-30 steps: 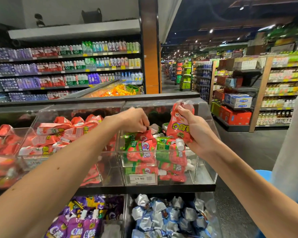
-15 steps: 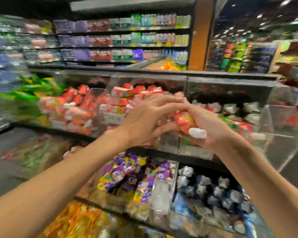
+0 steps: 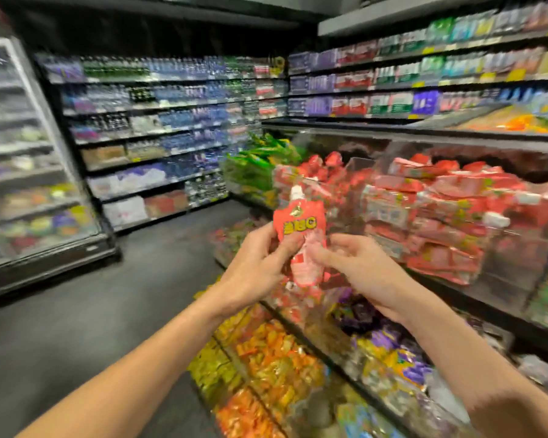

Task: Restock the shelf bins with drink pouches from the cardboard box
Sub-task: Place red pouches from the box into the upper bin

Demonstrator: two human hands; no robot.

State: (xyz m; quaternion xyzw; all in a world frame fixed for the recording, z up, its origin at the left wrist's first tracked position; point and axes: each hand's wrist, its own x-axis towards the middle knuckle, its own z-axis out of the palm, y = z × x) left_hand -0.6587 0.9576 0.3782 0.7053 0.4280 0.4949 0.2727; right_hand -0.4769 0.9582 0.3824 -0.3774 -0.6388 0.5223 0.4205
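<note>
Left hand [image 3: 250,273] and right hand [image 3: 361,270] both pinching red pouch [image 3: 299,226], now turned upright, spout up, view swung left along shelf bins [image 3: 519,267]

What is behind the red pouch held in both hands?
A clear bin heaped with red packs, blurred. The red pouch, left hand and right hand cover its lower front.

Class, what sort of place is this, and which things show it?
Most likely a supermarket aisle: long shelves of bottled drinks, clear bins piled with red pouches, and a glass-fronted chiller. The left hand and right hand hold one pouch.
</note>
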